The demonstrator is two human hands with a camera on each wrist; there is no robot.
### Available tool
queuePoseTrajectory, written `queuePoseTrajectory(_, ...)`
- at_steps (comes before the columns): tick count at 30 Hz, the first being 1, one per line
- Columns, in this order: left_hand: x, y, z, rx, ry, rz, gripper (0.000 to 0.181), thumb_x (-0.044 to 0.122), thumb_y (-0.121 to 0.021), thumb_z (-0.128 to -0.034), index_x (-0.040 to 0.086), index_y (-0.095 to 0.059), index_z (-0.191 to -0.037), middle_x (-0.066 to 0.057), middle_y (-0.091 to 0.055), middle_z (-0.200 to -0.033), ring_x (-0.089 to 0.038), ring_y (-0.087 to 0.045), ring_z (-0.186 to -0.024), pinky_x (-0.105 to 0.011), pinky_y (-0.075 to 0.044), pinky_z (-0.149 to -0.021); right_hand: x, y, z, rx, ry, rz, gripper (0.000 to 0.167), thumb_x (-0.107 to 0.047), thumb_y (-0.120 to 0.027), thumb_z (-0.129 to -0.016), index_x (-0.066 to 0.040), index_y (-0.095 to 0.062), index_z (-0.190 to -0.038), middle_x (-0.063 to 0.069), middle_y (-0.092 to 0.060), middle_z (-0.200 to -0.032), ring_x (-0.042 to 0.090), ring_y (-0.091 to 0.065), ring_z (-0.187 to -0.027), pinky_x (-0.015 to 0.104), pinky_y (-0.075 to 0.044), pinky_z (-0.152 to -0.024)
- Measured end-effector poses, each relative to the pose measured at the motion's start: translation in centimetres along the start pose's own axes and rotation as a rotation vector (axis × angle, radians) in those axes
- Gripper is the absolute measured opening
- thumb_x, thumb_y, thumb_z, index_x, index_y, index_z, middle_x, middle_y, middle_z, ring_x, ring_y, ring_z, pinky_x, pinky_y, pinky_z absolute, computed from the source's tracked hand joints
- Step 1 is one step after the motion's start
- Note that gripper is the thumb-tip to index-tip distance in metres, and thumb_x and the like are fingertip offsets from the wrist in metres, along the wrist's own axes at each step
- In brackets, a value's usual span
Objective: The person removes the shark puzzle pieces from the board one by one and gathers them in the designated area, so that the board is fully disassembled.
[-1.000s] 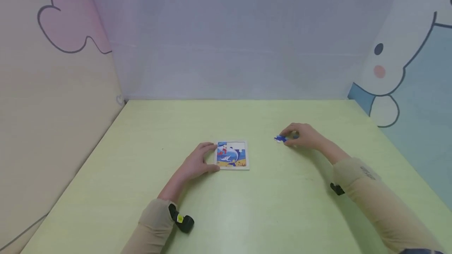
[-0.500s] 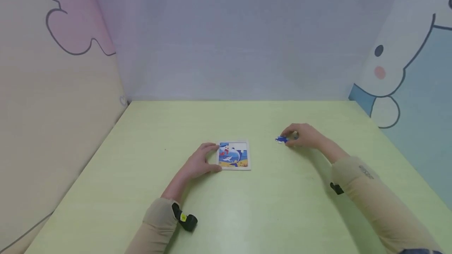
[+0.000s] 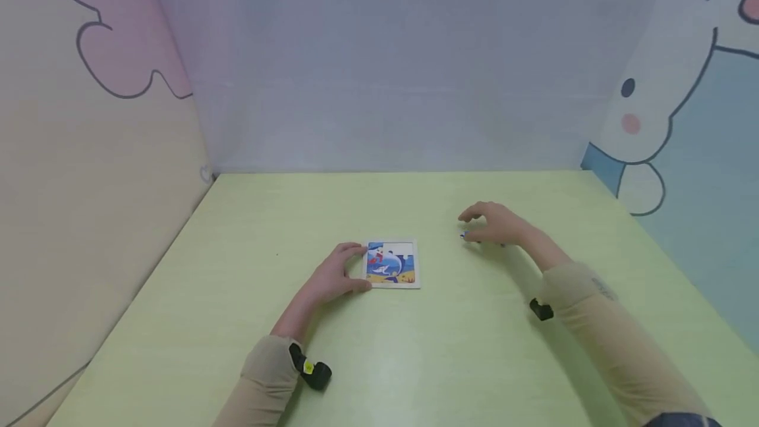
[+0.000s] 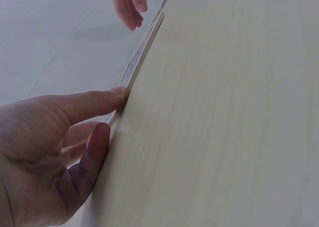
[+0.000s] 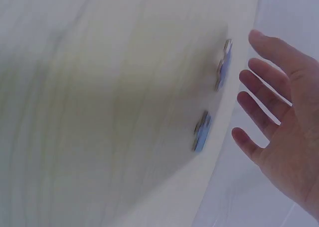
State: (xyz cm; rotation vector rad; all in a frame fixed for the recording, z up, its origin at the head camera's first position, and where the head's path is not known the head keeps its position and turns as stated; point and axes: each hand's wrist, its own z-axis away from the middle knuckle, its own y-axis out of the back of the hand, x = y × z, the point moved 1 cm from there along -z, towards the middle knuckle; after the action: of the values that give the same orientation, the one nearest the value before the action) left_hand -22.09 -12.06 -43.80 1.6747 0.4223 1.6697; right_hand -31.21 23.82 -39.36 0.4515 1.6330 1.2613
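A small square jigsaw puzzle [image 3: 391, 267] in a light frame, with a dolphin picture, lies mid-table; its upper right part shows white. My left hand [image 3: 332, 274] holds the frame's left side, fingers near the far corner and thumb at the near one. In the left wrist view that hand [image 4: 55, 137] touches the thin frame edge [image 4: 142, 57]. To the right, my right hand [image 3: 498, 224] hovers with nothing in its fingers. Below it, the right wrist view shows two loose puzzle pieces [image 5: 224, 67] on the table, apart from the right hand [image 5: 284, 102].
The pale yellow-green table [image 3: 379, 354] runs back to a plain whitish cloth [image 3: 379, 71]. Cartoon-printed panels [image 3: 705, 150] stand on both sides. A black wrist camera [image 3: 316, 374] sits on the left sleeve.
My right hand has let go of the blue puzzle piece and lifted slightly, its fingers spreading apart. The left hand has kept its hold on the puzzle frame.
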Motion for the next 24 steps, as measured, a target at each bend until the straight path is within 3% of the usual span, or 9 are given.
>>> queuePoseTrajectory(2, -0.1, 0.1, -0.1, -0.003, 0.005, 0.005, 0.077, 0.022, -0.082, -0.0798, 0.012, -0.046, -0.147, -0.008, -0.033, -0.159, -0.015, -0.057, -0.073, -0.032, -0.048, -0.082, -1.0, -0.3, -0.8, 0.039, 0.006, -0.023, 0.046, -0.025, -0.071, -0.09, -0.004, -0.061, -0.13, 0.016, -0.064, -0.13, 0.036, -0.056, -0.121, 0.054, -0.045, -0.102)
queuePoseTrajectory(7, 0.0, 0.4, -0.4, 0.01, -0.004, 0.014, 0.076, 0.022, -0.081, -0.0804, 0.012, -0.046, -0.147, -0.009, -0.033, -0.159, -0.027, -0.06, -0.11, -0.05, -0.043, -0.108, -3.9, -1.0, -3.1, 0.128, 0.023, -0.092, 0.045, -0.022, -0.069, -0.092, -0.001, -0.06, -0.131, 0.019, -0.064, -0.129, 0.035, -0.061, -0.114, 0.051, -0.05, -0.097)
queuePoseTrajectory(9, -0.1, 0.5, -0.5, 0.015, -0.01, 0.008, 0.076, 0.022, -0.081, -0.0805, 0.012, -0.046, -0.147, -0.01, -0.034, -0.159, -0.031, -0.05, -0.13, -0.054, -0.034, -0.116, -5.1, -1.7, -3.9, 0.145, 0.008, -0.135, 0.044, -0.022, -0.068, -0.093, -0.002, -0.06, -0.131, 0.019, -0.064, -0.129, 0.034, -0.063, -0.112, 0.049, -0.052, -0.096)
queuePoseTrajectory(11, -0.1, 0.6, -0.5, 0.014, -0.01, 0.008, 0.076, 0.022, -0.081, -0.0804, 0.011, -0.047, -0.147, -0.011, -0.034, -0.159, -0.034, -0.047, -0.135, -0.055, -0.032, -0.118, -6.4, -2.6, -4.6, 0.151, -0.017, -0.177, 0.044, -0.022, -0.068, -0.093, -0.002, -0.06, -0.132, 0.019, -0.065, -0.127, 0.034, -0.064, -0.111, 0.047, -0.053, -0.095)
queuePoseTrajectory(13, -0.1, 0.6, -0.5, 0.013, -0.011, 0.006, 0.075, 0.022, -0.081, -0.0808, 0.011, -0.047, -0.147, -0.011, -0.034, -0.159, -0.036, -0.034, -0.146, -0.056, -0.028, -0.119, -7.7, -3.6, -5.0, 0.143, -0.058, -0.216, 0.044, -0.023, -0.067, -0.094, -0.003, -0.06, -0.132, 0.018, -0.066, -0.127, 0.034, -0.064, -0.112, 0.046, -0.054, -0.096)
queuePoseTrajectory(24, 0.1, 1.0, -0.4, 0.009, -0.016, 0.001, 0.074, 0.023, -0.08, -0.0816, 0.012, -0.047, -0.146, -0.012, -0.034, -0.158, -0.033, -0.046, -0.136, -0.055, -0.033, -0.117, -12.4, -7.9, -5.7, 0.121, -0.186, -0.355, 0.037, -0.025, -0.069, -0.091, -0.008, -0.066, -0.124, 0.012, -0.069, -0.118, 0.028, -0.065, -0.111, 0.04, -0.054, -0.096)
